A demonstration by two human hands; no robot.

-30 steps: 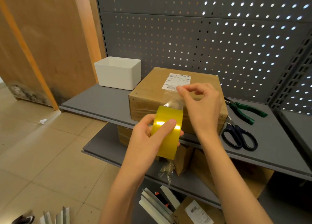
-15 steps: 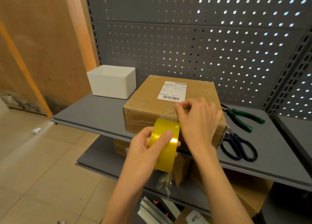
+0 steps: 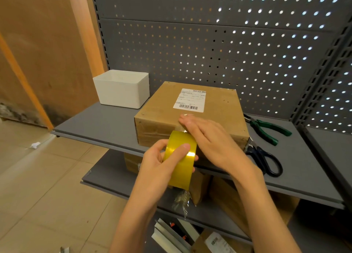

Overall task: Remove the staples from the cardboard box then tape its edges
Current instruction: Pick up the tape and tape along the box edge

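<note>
Left hand (image 3: 158, 163) grips a tape roll (image 3: 181, 157) before the box (image 3: 156, 119); right hand's (image 3: 207, 138) flat fingers press tape. Slack may wrinkle it.

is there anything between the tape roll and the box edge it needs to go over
Nothing visible does. The left hand grips the tape roll right in front of the cardboard box, and the right hand lies flat on the box's front top edge. The scissors and pliers lie off to the right.

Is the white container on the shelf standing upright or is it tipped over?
Upright. The white container rests on its base on the shelf with its open rim facing up.
</note>
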